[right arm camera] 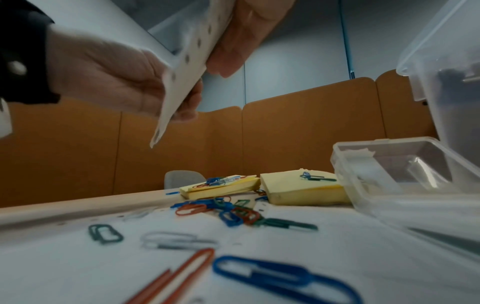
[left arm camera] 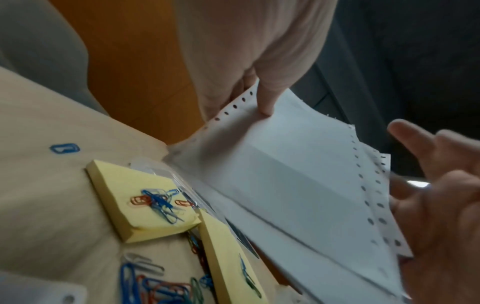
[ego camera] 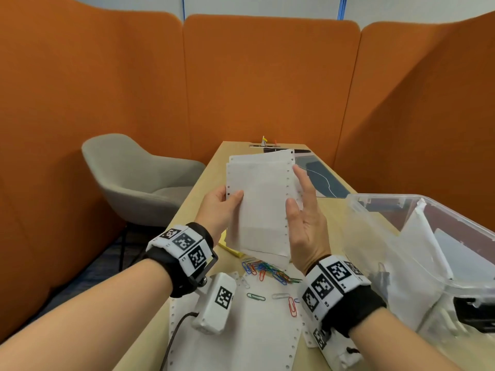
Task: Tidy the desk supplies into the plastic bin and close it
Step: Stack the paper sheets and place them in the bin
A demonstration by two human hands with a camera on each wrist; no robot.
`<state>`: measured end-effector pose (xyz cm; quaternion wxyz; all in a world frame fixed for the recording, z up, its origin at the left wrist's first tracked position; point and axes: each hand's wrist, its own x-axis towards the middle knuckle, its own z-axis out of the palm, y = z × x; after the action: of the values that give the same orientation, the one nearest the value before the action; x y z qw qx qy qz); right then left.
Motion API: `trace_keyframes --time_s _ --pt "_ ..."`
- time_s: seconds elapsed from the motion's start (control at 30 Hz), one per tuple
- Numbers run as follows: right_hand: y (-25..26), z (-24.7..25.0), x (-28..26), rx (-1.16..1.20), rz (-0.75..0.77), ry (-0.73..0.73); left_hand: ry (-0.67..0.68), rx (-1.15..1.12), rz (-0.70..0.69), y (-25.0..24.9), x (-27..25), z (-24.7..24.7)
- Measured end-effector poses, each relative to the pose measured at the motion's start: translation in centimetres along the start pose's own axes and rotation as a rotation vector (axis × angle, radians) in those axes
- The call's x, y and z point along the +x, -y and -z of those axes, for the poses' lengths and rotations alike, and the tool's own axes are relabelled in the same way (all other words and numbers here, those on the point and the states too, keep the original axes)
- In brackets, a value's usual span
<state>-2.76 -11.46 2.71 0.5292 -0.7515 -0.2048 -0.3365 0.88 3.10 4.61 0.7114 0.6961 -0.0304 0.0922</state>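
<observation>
My left hand (ego camera: 230, 196) pinches the left edge of a stack of white perforated paper (ego camera: 259, 204) and holds it upright above the desk, thumb on the front. My right hand (ego camera: 297, 188) lies with straight fingers against the stack's right edge. In the left wrist view the thumb (left arm camera: 265, 102) presses the paper (left arm camera: 285, 174). The right hand (left arm camera: 428, 164) is spread beside it. The clear plastic bin (ego camera: 375, 215) stands open at the right with white sheets inside. Coloured paper clips (ego camera: 267, 271) and yellow sticky pads (left arm camera: 140, 195) lie under the stack.
More perforated sheets (ego camera: 241, 338) cover the near desk with loose clips (right arm camera: 280, 273) on them. A small clear box (right arm camera: 389, 170) sits beside the sticky pads (right arm camera: 303, 189). A grey chair (ego camera: 134, 172) stands left of the desk, and orange partitions (ego camera: 267, 76) surround it.
</observation>
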Motion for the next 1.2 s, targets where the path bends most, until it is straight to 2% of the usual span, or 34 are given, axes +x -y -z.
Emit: trace_keyframes --time_s 0.07,0.13,0.2,0.3,0.37,0.4,0.53,0.8,0.87,0.93,1.07,1.13,1.2 --pt "-0.3 0.1 0.1 -0.051 0.009 0.023 0.052 0.011 0.007 -0.2 -0.2 0.4" --pt "-0.7 -0.2 0.1 -0.165 0.058 0.050 0.180 0.116 0.061 -0.3 -0.5 0.8" --pt "-1.1 -0.3 0.2 -0.249 0.085 0.015 0.308 0.480 0.140 -0.8 -0.6 1.8" --pt "-1.0 0.1 0.6 -0.333 -0.029 -0.102 0.593 1.197 0.358 -1.2 -1.3 3.8" --pt "-0.9 0.5 0.7 -0.364 -0.121 -0.121 0.751 1.495 0.443 -0.5 -2.3 4.6" --pt "-0.9 0.6 0.8 -0.370 -0.142 -0.120 0.769 1.559 0.447 0.3 -2.7 4.9" --pt "-0.9 0.4 0.7 -0.387 -0.127 -0.136 0.683 1.482 0.360 2.2 -3.4 5.5" --pt "-1.1 0.1 0.6 -0.397 -0.084 -0.130 0.693 1.417 0.341 2.5 -2.5 5.8" --pt "-1.3 0.3 0.6 -0.390 -0.063 -0.142 0.625 1.389 0.262 1.7 -2.0 5.9" --pt "-1.3 0.4 0.5 -0.374 -0.045 -0.158 0.503 1.336 0.169 -0.1 -1.3 6.1" --pt "-0.9 0.6 0.4 -0.355 -0.074 -0.166 0.268 1.031 0.007 -4.5 0.0 6.8" --pt "-0.6 0.7 0.4 -0.332 -0.065 -0.171 0.239 0.810 -0.031 -6.5 0.2 6.8" --pt "-0.5 0.6 0.4 -0.296 -0.082 -0.167 0.271 0.617 -0.033 -8.1 0.3 6.7"
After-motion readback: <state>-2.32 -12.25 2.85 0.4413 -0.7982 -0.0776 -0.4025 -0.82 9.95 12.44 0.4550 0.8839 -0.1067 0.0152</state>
